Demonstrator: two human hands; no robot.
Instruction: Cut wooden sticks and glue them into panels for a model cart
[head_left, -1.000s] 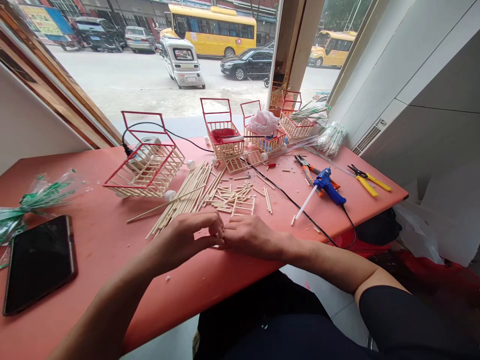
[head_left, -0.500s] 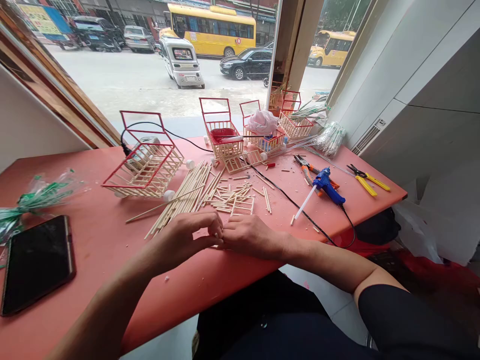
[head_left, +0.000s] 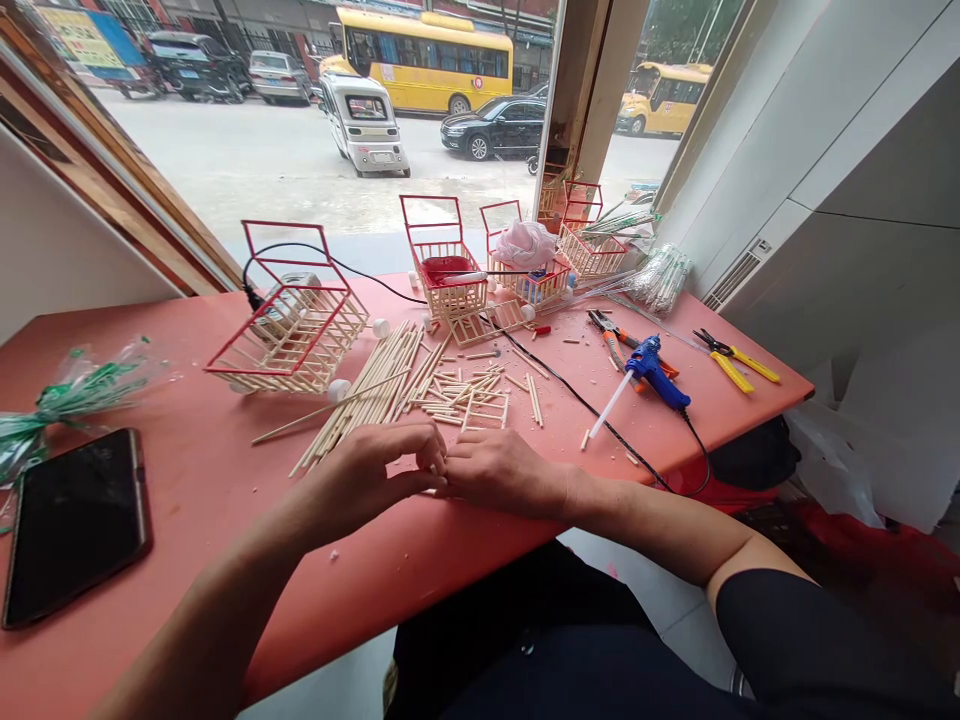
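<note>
My left hand and my right hand meet over the near part of the table, fingertips touching. Both have their fingers closed in a pinch. A sliver of something pale shows under the fingertips, but the fingers hide most of it and I cannot tell what it is. Just beyond my right hand lies a small ladder-like frame of wooden sticks. Short cut sticks are scattered behind it. A bundle of long wooden sticks fans out beyond my left hand.
On the red table stand stick-built carts, including a red-rimmed cart and a cart with a red bowl. To the right lie a blue glue gun, pliers and yellow-handled cutters. A phone lies left.
</note>
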